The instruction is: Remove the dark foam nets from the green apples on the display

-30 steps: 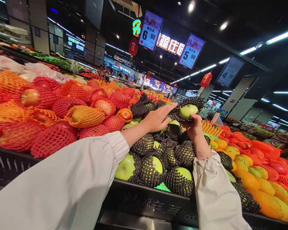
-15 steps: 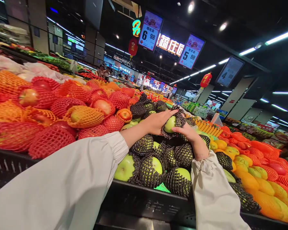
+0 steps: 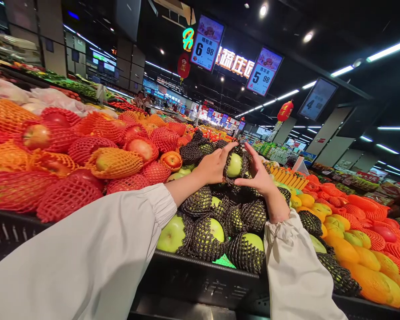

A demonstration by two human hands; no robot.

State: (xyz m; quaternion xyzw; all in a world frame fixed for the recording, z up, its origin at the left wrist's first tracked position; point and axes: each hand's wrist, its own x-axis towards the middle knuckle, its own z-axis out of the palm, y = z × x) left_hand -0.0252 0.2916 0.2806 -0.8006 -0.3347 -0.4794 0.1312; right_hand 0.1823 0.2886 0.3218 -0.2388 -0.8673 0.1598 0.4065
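Note:
A green apple (image 3: 234, 165) in a black foam net sits between my two hands above the pile. My left hand (image 3: 214, 168) is closed on its left side, with the index finger stretched over the top. To the right, my right hand (image 3: 259, 175) is open, thumb and fingers spread in a wide curve; the thumb tip lies close under the apple, and whether it touches cannot be told. Below them, more netted green apples (image 3: 209, 238) fill a black crate (image 3: 206, 278).
Red and orange netted apples (image 3: 70, 202) are heaped on the left. Oranges (image 3: 348, 251) and more red-netted fruit (image 3: 370, 211) lie on the right. Price screens (image 3: 265, 71) hang overhead. Blurred people stand far back.
My right hand has opened its fingers and drawn slightly right, away from the apple. The apple has turned or shifted a little upward, showing more green face. My left hand stays around it.

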